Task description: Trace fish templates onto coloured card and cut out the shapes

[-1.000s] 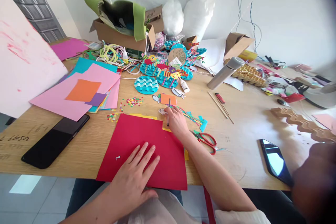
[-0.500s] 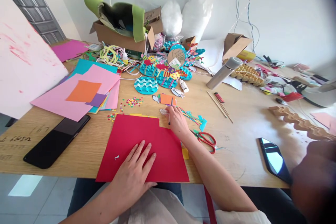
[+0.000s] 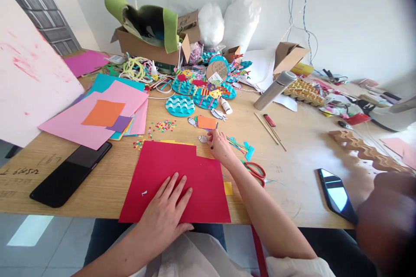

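My left hand lies flat on a large sheet of red paper, fingers spread. A tiny pale paper scrap sits on that sheet, left of my fingers. Just past the sheet's notched far right corner, my right hand is closed around a dark pen. Beside its fingertips is a small grey-and-white paper fish; whether they touch it I cannot tell. Beyond the hand lie an orange paper piece and another paper fish. Red-handled scissors rest right of my wrist.
Coloured paper sheets and a black phone lie on the left. At the back stand blue wavy crafts and a small white bottle. A steel flask and another phone are on the right.
My right hand has shifted slightly, and the pen in it now leans more to the right. My left hand stays in place on the red paper.
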`<state>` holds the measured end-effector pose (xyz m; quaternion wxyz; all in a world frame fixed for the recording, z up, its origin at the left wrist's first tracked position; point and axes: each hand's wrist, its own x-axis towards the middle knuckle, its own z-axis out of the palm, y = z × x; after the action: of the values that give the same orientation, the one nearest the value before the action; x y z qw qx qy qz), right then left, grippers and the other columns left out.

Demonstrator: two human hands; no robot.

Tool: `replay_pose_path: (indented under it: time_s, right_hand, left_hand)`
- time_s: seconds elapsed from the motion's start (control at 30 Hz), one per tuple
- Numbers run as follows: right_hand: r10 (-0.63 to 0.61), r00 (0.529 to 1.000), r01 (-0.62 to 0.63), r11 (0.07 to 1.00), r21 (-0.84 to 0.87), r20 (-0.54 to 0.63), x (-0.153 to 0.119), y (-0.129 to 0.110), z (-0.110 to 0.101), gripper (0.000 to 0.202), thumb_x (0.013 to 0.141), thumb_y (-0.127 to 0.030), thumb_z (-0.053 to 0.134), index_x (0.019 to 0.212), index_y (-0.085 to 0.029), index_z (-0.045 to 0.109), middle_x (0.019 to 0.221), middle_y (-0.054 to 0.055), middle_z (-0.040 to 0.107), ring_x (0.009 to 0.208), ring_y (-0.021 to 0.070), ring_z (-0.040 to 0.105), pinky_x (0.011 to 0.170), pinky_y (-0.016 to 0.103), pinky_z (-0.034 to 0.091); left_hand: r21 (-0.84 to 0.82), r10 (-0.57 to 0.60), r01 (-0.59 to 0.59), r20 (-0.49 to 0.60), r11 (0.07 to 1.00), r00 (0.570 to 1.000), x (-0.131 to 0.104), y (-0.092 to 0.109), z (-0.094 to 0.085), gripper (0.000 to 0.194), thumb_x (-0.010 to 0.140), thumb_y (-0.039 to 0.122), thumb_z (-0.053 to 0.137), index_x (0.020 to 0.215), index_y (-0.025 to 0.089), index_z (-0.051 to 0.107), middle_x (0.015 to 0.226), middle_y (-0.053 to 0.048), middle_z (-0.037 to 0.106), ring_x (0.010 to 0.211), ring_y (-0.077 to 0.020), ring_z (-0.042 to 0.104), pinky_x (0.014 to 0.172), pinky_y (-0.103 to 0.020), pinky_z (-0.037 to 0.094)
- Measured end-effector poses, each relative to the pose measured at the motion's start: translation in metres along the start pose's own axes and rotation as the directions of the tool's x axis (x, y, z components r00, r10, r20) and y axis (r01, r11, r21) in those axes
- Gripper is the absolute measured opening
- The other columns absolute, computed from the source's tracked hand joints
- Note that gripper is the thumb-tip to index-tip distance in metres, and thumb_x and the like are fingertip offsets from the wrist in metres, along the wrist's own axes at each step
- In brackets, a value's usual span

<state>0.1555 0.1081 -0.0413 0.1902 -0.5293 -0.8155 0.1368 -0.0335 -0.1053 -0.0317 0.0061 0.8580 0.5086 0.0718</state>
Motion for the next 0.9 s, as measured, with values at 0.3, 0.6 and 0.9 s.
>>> replay_pose_path:
  time_s: [0.3,0.6,0.9]
  right_hand:
    - [-0.014,1.0,0.016,0.993,0.113,-0.013,-0.002,0.0,-0.001,0.026,0.073,-0.01,0.046,0.097,-0.02,0.045,0.083,0.005,0.061,0.077,0.0208,0.057,0.07,0.031,0.041]
    - [-0.081,0.987,0.006,0.886,0.465,0.141,-0.035,0.004,-0.047,0.019,0.076,-0.02,0.054,0.094,-0.022,0.048,0.077,0.0,0.062,0.068,0.0156,0.059,0.064,0.028,0.046]
    - [-0.099,0.967,0.0,0.922,0.386,0.234,-0.07,0.007,-0.045,0.016,0.077,-0.015,0.053,0.092,-0.021,0.051,0.081,0.003,0.066,0.072,0.0172,0.062,0.066,0.029,0.047]
  left_hand:
    - [-0.005,-0.002,0.002,-0.006,1.0,1.0,-0.001,-0.001,0.002,0.073,0.079,0.063,0.062,0.137,0.019,0.054,0.148,-0.017,0.045,0.138,-0.0378,0.039,0.109,-0.053,0.04]
    - [-0.013,0.009,-0.009,-0.02,1.0,1.0,-0.001,-0.002,-0.001,0.071,0.082,0.067,0.054,0.135,0.019,0.056,0.147,-0.016,0.048,0.137,-0.037,0.041,0.108,-0.051,0.041]
    - [-0.005,0.022,-0.022,-0.052,1.0,0.998,-0.001,-0.001,0.002,0.076,0.081,0.072,0.05,0.134,0.018,0.057,0.145,-0.017,0.049,0.136,-0.0379,0.04,0.107,-0.051,0.04]
